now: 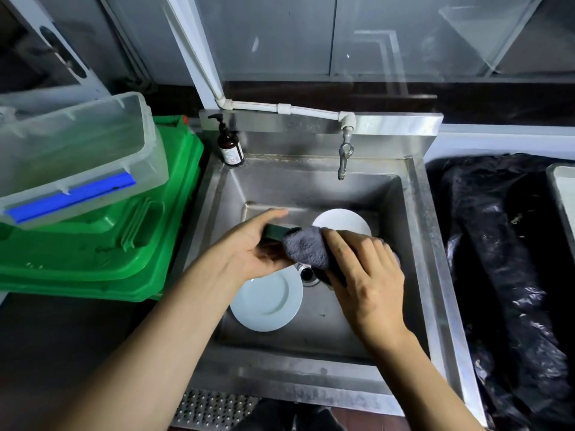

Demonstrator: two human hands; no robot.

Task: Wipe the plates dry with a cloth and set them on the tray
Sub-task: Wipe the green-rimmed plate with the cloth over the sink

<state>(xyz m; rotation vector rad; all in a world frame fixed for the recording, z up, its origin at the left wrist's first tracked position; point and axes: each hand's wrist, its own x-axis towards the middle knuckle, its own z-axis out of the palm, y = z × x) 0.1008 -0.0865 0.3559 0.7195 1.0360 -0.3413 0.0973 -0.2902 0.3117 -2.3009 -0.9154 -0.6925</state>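
Observation:
Over the steel sink (pixel 431 244), my left hand (pixel 249 250) grips a dark green plate (pixel 275 230) by its left edge, thumb on top. My right hand (pixel 364 275) holds a grey cloth (pixel 306 247) wrapped over the plate's right side, fingers curled round cloth and rim. Most of the dark plate is hidden by the cloth and my hands. Two white plates lie in the basin: one (pixel 267 301) near the front left under my left wrist, the other (pixel 342 220) at the back, partly behind the cloth. A pale tray (pixel 563 194) shows at the far right edge.
A tap (pixel 344 157) hangs over the back of the sink, and a brown pump bottle (pixel 230 147) stands on its back left corner. Left of the sink, a clear plastic box (pixel 77 157) rests on green crates (pixel 124 250). A black plastic bag (pixel 504 259) covers the surface on the right.

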